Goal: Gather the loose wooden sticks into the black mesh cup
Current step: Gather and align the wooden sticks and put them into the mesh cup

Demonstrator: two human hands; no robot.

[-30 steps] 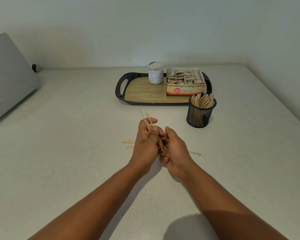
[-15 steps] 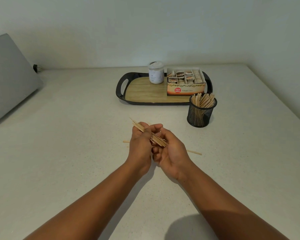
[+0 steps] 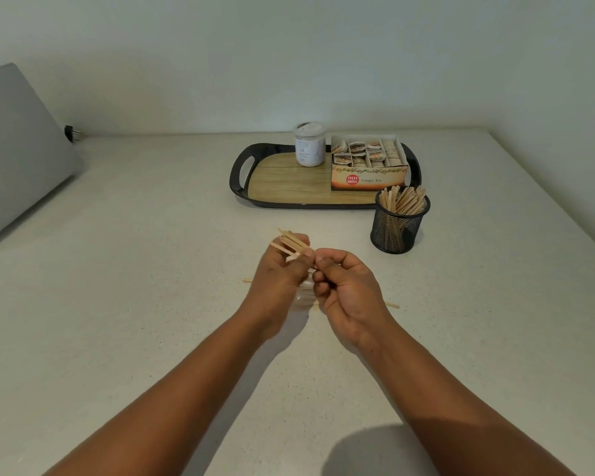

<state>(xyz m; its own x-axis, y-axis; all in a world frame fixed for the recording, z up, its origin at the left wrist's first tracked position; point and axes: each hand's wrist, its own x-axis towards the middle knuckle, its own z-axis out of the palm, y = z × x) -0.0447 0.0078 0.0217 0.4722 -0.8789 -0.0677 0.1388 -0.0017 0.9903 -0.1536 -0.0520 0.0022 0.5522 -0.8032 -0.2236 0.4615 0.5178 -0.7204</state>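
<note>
My left hand (image 3: 282, 276) is shut on a bundle of wooden sticks (image 3: 290, 243) whose ends fan out up and to the left above its fingers. My right hand (image 3: 349, 290) sits right beside it, fingers curled, fingertips touching the bundle near my left thumb. A few loose sticks (image 3: 392, 305) lie on the counter under and beside my hands, mostly hidden. The black mesh cup (image 3: 397, 228) stands upright to the upper right, holding several sticks (image 3: 404, 201).
A black tray with a wooden base (image 3: 289, 183) sits behind the cup, carrying a white jar (image 3: 309, 144) and a box of ginger tea bags (image 3: 368, 163). A grey slanted panel (image 3: 18, 149) stands at the far left. The counter's right edge runs close to the cup.
The bundle has turned from nearly upright to lying slanted up-left in my left hand. My right hand has slid off the sticks' lower end and curled beside my left hand.
</note>
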